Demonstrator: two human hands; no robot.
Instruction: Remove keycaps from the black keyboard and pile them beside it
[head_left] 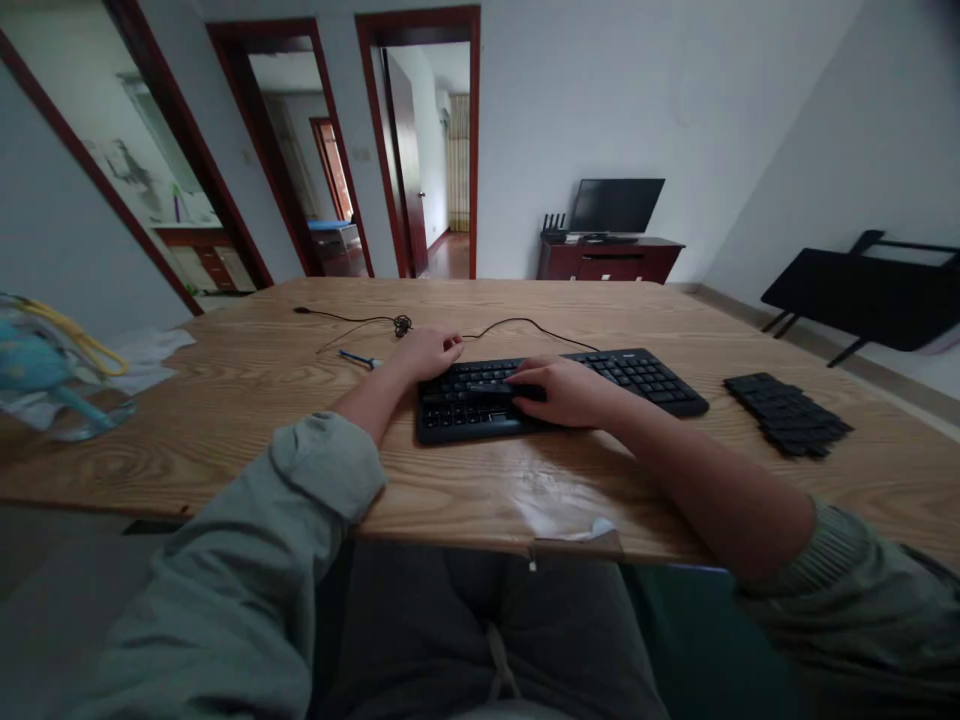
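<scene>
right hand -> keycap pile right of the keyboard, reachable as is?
Probably yes. The right hand rests on the keyboard; the pile of black keycaps lies apart to the keyboard's right on bare table, with nothing between them.

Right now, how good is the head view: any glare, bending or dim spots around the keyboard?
Head view: wide-angle bending bows the door frames and wooden table edge; a glossy glare patch sits on the table just in front of the black keyboard; both hands, left hand and right hand, are sharp; the keys read dark and low in contrast; the lap below is in shadow.
</scene>
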